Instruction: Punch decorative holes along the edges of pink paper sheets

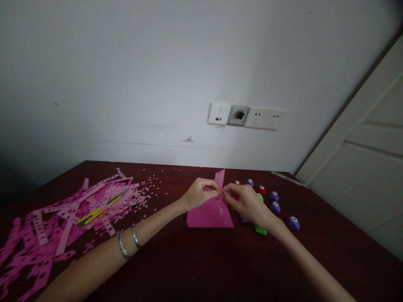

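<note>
My left hand [203, 193] is closed in a pinch on a pink paper strip [219, 177] that stands up behind the fingertips, with small holes along its top. Fingertips nearly meeting the left ones, my right hand [244, 202] pinches at the same spot; the bit of paper between its fingers is mostly hidden. Below both hands lies a pink paper sheet [206, 218], with a few small punched-out bits on it. Several craft paper punches, including a purple one [275, 207], a red one [262, 190] and a green one [260, 230], sit around my right hand.
At left is a heap of punched pink paper strips [67, 235] with a yellow utility knife [91, 217] on it. Small pink cutouts [147, 191] are scattered beside it. A ruler-like strip [289, 179] lies at the table's back right. Wall sockets [264, 118] are behind.
</note>
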`<state>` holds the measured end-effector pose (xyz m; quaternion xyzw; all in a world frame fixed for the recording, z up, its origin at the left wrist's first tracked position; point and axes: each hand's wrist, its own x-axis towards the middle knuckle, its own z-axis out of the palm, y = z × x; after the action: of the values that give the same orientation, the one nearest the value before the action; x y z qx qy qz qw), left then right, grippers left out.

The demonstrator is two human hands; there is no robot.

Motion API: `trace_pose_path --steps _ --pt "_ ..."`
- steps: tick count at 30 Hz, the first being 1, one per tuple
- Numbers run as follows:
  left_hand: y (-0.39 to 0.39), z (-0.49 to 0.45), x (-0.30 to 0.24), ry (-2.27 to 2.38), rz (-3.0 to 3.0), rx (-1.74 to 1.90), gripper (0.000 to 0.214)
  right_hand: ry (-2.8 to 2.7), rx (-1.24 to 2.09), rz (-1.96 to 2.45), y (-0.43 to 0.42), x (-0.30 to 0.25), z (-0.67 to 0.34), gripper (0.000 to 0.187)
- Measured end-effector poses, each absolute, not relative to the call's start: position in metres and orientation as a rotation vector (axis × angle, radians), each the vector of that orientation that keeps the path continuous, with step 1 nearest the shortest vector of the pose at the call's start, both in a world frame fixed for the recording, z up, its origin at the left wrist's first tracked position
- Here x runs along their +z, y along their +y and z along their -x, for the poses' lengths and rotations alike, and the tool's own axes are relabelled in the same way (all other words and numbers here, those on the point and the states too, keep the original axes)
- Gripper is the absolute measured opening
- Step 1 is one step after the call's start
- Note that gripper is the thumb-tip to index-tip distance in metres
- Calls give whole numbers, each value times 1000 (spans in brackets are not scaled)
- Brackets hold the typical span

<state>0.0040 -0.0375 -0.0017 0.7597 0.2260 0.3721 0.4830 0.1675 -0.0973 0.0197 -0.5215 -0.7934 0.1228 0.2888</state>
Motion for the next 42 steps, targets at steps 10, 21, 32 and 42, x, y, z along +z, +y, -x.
trace_pose_path --steps 10,21,32,42 --pt "25 88 42 1223 -2382 -319 14 -2087 735 1421 -99 34 -186 20" --pt "47 106 23 2038 -2225 -573 32 -2175 610 1478 -106 45 -184 17" --pt "-17 46 43 905 -2377 424 37 -2275 414 1445 -109 47 -181 19" --pt "-37 15 21 711 -2054 537 28 -2338 372 1389 -113 44 -170 20"
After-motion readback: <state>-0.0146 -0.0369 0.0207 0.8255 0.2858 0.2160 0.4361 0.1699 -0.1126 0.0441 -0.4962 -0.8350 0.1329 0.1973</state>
